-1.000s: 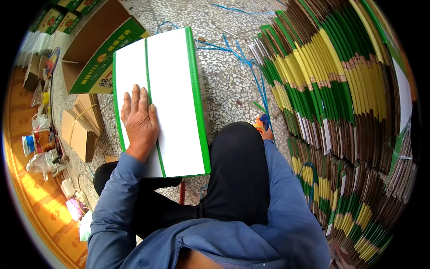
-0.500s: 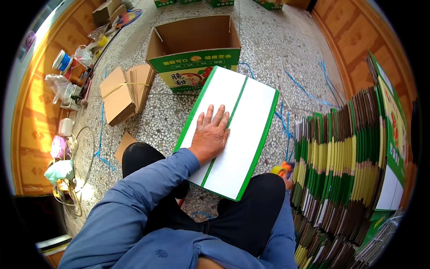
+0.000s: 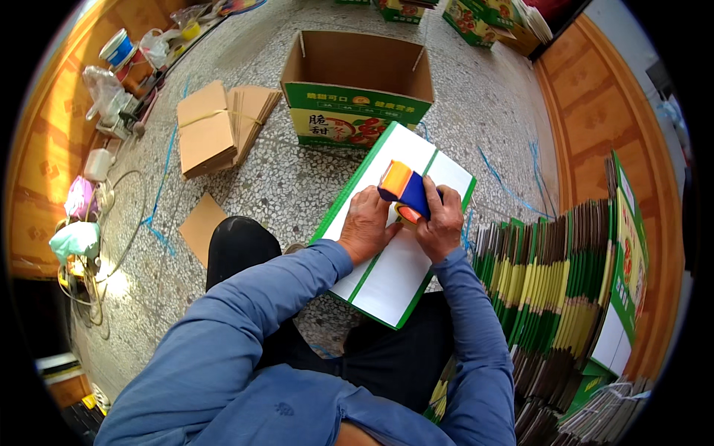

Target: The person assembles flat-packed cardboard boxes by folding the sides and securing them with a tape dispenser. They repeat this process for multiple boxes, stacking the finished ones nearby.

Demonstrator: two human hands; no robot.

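- While the left hand (image 3: pixel 364 227), grip unclear, rests on the white-and-green carton (image 3: pixel 398 271) across the lap (image 3: pixel 405 338), seemingly steadying it, the right hand (image 3: pixel 440 223) grasps a tape dispenser (image 3: pixel 413 198).
- Ten o'clock of carton: cardboard stack (image 3: pixel 202 134), banded together.

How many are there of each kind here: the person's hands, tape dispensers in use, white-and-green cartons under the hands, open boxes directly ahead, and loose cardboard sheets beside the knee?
Hands: 2 (left hand, right hand)
Tape dispenser: 1
White-and-green carton: 1
Open box: 1
Loose cardboard sheet: 1
Total: 6
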